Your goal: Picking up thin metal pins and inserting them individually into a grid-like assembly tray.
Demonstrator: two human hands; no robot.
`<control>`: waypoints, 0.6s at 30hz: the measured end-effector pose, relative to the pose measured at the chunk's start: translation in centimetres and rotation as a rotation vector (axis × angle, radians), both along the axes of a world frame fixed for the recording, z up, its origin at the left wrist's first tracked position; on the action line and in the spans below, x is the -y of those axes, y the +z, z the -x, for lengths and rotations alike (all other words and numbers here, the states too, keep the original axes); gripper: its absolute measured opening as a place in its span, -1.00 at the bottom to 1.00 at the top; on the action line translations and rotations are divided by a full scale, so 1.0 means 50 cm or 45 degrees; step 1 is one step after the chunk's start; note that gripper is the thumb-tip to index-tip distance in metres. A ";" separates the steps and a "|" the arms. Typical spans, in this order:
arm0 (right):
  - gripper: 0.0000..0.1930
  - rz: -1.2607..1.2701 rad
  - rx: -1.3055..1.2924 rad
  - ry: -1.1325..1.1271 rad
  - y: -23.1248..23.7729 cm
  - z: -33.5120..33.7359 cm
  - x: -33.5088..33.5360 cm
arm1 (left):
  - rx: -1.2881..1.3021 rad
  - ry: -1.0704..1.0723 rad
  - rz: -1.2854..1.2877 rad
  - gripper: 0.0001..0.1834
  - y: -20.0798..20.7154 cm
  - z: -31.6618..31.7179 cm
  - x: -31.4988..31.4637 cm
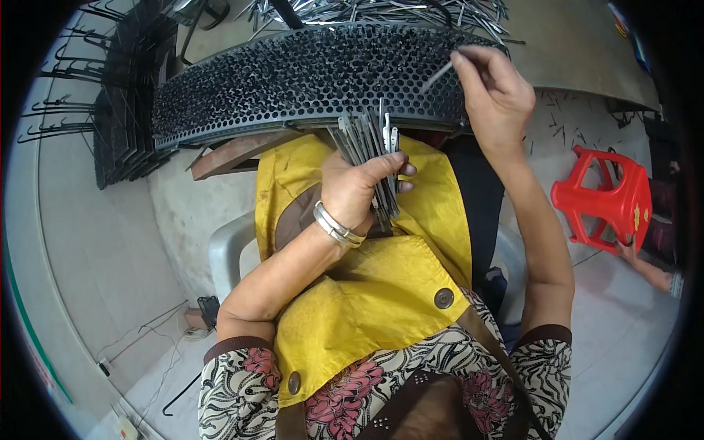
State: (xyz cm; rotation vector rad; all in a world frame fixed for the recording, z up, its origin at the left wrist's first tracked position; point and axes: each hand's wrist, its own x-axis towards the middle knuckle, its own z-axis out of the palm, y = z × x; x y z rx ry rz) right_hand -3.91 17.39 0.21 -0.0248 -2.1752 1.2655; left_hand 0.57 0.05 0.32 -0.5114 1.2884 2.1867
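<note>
My left hand [346, 187] is closed around a bundle of thin grey metal strips [359, 139], their upper ends fanning out above my thumb. It is over my lap, just in front of a long black perforated tray [411, 108]. At the tray's right end, my right hand [502, 99] pinches a single thin metal strip [438, 76] between thumb and fingertips. That strip slants down to the left over the holes; whether its lower end touches the tray I cannot tell. Small dark ends crowd most of the holes, while bare holes show along the near edge and right part.
Loose shiny metal strips [396, 13] are heaped on the table [572, 51] behind the tray. Stacked black hooked racks [125, 110] stand at left. Another person's hand [628, 249] touches a red plastic stool [612, 194] at right. Small dark pieces [561, 126] litter the floor.
</note>
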 end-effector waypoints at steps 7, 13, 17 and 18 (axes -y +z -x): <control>-0.89 -0.550 -0.643 0.067 -0.034 0.070 0.004 | 0.023 -0.022 0.004 -0.87 -0.002 -0.001 -0.001; -0.78 -0.860 -0.422 0.245 -0.047 0.065 0.023 | 0.019 -0.027 0.001 -0.88 -0.002 0.001 0.005; -0.83 -0.850 -0.356 0.376 -0.035 0.086 0.011 | 0.014 -0.039 0.013 -0.87 0.000 -0.001 0.002; -0.83 -0.851 -0.356 0.374 -0.027 0.092 0.008 | 0.014 -0.042 0.012 -0.87 0.001 -0.001 0.002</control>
